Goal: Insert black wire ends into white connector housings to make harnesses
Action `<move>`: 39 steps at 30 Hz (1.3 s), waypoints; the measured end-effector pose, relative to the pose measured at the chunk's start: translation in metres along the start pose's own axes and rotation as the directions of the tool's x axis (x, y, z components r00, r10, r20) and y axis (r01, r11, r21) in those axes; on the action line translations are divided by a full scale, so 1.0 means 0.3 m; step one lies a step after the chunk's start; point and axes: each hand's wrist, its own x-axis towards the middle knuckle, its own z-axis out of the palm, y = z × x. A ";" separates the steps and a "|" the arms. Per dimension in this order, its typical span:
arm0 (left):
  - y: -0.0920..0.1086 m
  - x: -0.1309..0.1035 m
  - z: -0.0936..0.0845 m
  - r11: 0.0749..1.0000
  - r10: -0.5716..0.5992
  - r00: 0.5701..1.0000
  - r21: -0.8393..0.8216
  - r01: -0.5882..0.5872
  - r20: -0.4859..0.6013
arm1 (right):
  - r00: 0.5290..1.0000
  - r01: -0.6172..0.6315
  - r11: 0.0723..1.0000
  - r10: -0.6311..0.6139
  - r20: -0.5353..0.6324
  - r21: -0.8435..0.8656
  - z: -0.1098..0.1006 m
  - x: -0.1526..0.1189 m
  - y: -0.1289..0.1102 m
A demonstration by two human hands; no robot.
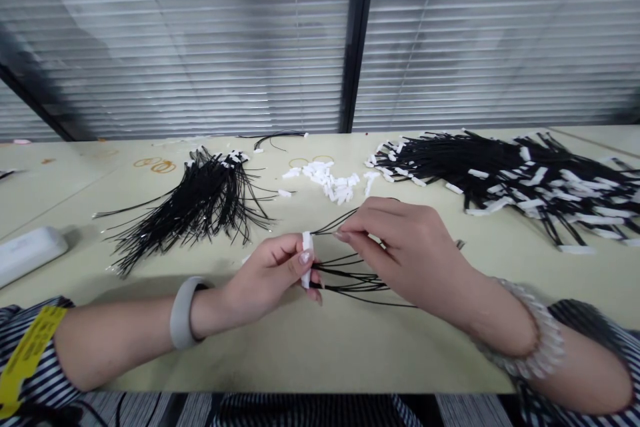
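My left hand (pixel 280 268), left of centre, pinches a long white connector (pixel 307 242) held upright between thumb and fingers. Several thin black wires (pixel 355 277) run from the connector's right side toward and under my right hand (pixel 395 240). The thumb and forefinger of my right hand are closed at a black wire near the connector's upper end; the exact grip is too small to make out. Beyond my hands lies a scatter of small white connectors (pixel 330 181).
A bundle of black wires (pixel 195 203) lies at the left, with rubber bands (pixel 163 165) behind it. A larger pile of black wires with white connectors (pixel 505 173) covers the right. A white device (pixel 33 253) sits at the left edge. Blinds stand behind the table (pixel 300 353).
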 end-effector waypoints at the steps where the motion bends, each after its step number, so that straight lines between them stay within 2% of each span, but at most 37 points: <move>1: 0.000 -0.001 -0.001 1.000 -0.002 1.000 0.009 0.002 0.006 | 1.000 0.011 1.000 -0.010 0.011 -0.009 0.002 -0.001 0.001; 6: 0.004 -0.006 -0.003 0.995 -0.044 0.998 0.094 0.039 0.049 | 0.994 0.001 0.995 0.010 0.108 -0.102 0.022 -0.003 -0.005; 9: 0.009 -0.009 0.000 0.986 -0.080 0.994 0.154 0.069 0.068 | 0.992 0.004 0.988 0.015 0.124 -0.154 0.041 -0.004 -0.010; 12: 0.009 -0.007 0.003 0.986 -0.097 0.993 0.141 0.087 0.069 | 0.993 -0.006 0.989 0.024 0.116 -0.150 0.051 -0.002 -0.007; 14: 0.007 -0.001 0.004 0.991 -0.095 0.995 0.103 0.091 0.030 | 0.998 0.008 0.992 0.001 0.066 -0.124 0.041 0.000 0.001; 17: 0.005 0.010 0.004 0.996 -0.068 0.994 0.056 0.072 -0.081 | 0.990 0.065 0.989 -0.080 -0.115 -0.130 -0.001 0.000 0.015; 18: 0.005 0.013 0.003 0.997 -0.063 0.992 0.048 0.068 -0.109 | 0.985 0.076 0.987 -0.096 -0.141 -0.145 -0.018 0.000 0.018; 19: 0.005 0.016 0.003 0.997 -0.061 0.990 0.040 0.067 -0.126 | 0.989 0.073 0.985 -0.093 -0.119 -0.158 -0.033 -0.002 0.020; 21: 0.005 0.019 0.001 0.998 -0.060 0.989 0.028 0.064 -0.137 | 0.998 0.043 0.986 -0.035 0.051 -0.161 -0.051 -0.004 0.021; 23: 0.005 0.019 0.000 0.998 -0.053 0.989 0.022 0.056 -0.136 | 0.967 0.010 0.989 0.028 0.254 -0.145 -0.048 -0.006 0.020; 26: 0.003 0.016 -0.003 0.999 -0.034 0.993 0.036 0.038 -0.112 | 0.918 -0.010 0.995 0.048 0.393 -0.098 -0.017 -0.008 0.016; 29: 0.000 0.014 -0.005 0.998 -0.032 0.996 0.055 0.037 -0.086 | 0.905 -0.023 0.999 0.034 0.425 -0.029 0.009 -0.006 0.011; 32: 0.000 0.013 -0.005 0.998 -0.037 0.996 0.054 0.042 -0.084 | 0.905 -0.043 0.998 0.058 0.422 -0.044 0.017 -0.005 0.006; 39: 0.005 0.015 0.001 0.996 -0.072 0.992 0.047 0.078 -0.108 | 0.919 0.012 0.946 0.117 0.376 -0.324 0.015 -0.009 -0.006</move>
